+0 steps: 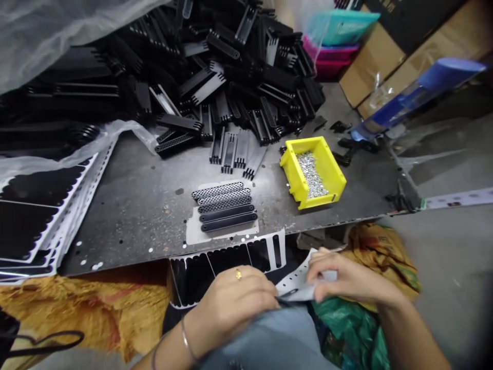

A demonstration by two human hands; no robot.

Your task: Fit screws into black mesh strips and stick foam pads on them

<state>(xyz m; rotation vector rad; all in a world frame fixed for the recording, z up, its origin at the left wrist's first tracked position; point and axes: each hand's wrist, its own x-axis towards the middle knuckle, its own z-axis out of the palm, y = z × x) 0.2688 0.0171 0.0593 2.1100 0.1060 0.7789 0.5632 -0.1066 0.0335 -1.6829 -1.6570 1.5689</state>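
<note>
My right hand [335, 275] pinches a white perforated sticker sheet [296, 282] with small dark holes along it, above the lap. At the other end of that sheet is my left hand [241, 298], wearing a ring and a bracelet. Its fingers are curled together at the sheet's edge, with the fingertips partly hidden. Just beyond the left hand lies a sheet of black stickers [227, 264] with white edging. On the bench above, several black plastic strips [227, 205] lie side by side on a pale pad [192, 234], some with a patterned face and some plain.
A yellow bin [335, 174] of small metal parts stands on the bench [134, 200]. Behind is a large heap of black plastic parts [231, 77]. More sticker sheets [34, 210] lie at left. A blue bottle-like object [419, 97] leans at right, near a green bag [354, 329].
</note>
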